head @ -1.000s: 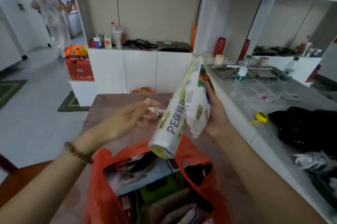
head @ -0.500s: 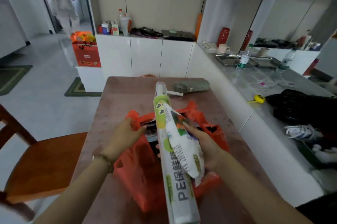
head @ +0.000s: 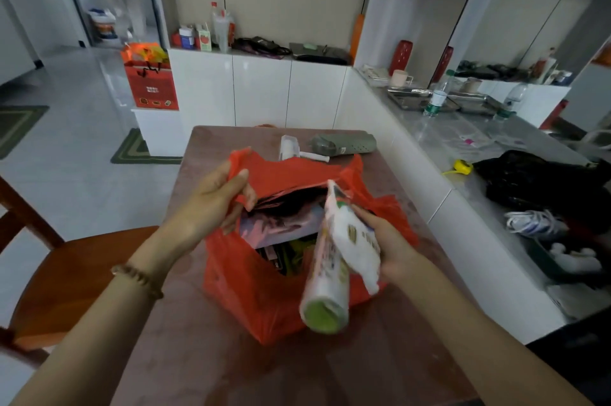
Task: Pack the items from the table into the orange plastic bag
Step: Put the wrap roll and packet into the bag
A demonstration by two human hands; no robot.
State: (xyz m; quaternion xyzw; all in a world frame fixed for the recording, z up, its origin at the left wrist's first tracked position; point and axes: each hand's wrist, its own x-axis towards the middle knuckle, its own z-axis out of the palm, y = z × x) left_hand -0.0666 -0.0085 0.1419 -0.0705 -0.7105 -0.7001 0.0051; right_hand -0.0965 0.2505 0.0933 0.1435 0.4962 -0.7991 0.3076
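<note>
Cling-film roll (head: 325,276) is tilted, its far end dipped into the orange plastic bag (head: 251,299) on the worktop (head: 205,369), its green end toward the camera. Beyond the bag lie a white device (head: 291,148) and grey pouch (head: 344,144). The roll is clamped by the right hand (head: 393,248); the bag's rim is pinched by the left hand (head: 215,202).
</note>
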